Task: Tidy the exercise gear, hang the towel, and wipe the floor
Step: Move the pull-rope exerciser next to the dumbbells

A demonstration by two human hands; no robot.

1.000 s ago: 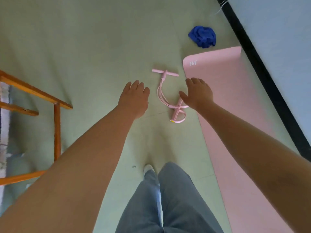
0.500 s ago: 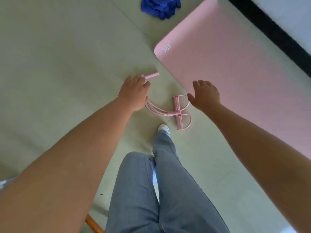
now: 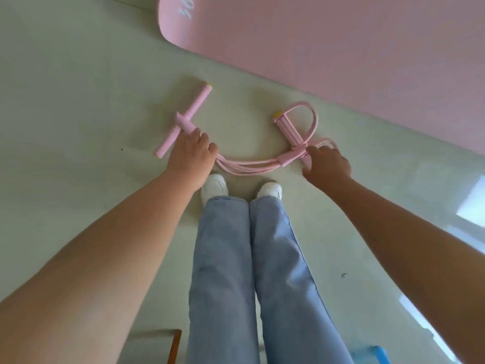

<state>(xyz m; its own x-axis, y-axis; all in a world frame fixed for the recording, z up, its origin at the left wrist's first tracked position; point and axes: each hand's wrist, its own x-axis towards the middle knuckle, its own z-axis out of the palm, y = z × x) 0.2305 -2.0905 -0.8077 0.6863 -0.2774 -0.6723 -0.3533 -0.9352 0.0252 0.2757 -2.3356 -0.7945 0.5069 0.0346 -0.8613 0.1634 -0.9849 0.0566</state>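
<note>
A pink pedal resistance band (image 3: 252,164) lies on the pale green floor just in front of my white shoes. Its T-shaped handle (image 3: 187,117) points up and left, its foot pedal with loops (image 3: 291,127) sits to the right. My left hand (image 3: 190,156) is closed on the stem of the handle where the cords begin. My right hand (image 3: 326,164) grips the pedal end at the cord junction. A pink exercise mat (image 3: 341,53) lies flat across the upper right. The blue towel is out of view.
My legs in light blue jeans (image 3: 249,271) fill the lower middle. A wooden corner (image 3: 174,345) shows at the bottom edge, and a blue object (image 3: 378,353) at the bottom right. Bright window reflections lie on the floor at right.
I have bent down closer to the floor. Both hands went from hovering open over the band to closing on it, left at the handle, right at the pedal. The blue towel left the view.
</note>
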